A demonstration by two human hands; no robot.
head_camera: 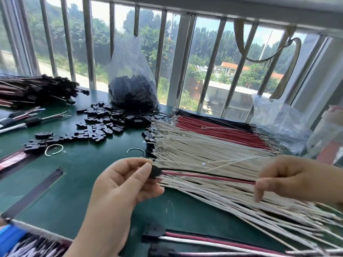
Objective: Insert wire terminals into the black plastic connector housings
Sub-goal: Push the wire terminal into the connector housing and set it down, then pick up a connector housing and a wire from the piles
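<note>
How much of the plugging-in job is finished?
Some is done: finished bundles lie at the far left. In hand: the left hand pinches a black housing that already has a red wire and a black one in it, and the right hand holds their other ends. Lots left: loose housings and a wide spread of white wires.

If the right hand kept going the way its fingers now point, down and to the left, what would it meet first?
Most likely the white wires lying just under the right hand, which pinches the red wire. Depth is unclear from this single view.

Assembly workshop: wire bundles, loose connector housings cover bench.
</note>
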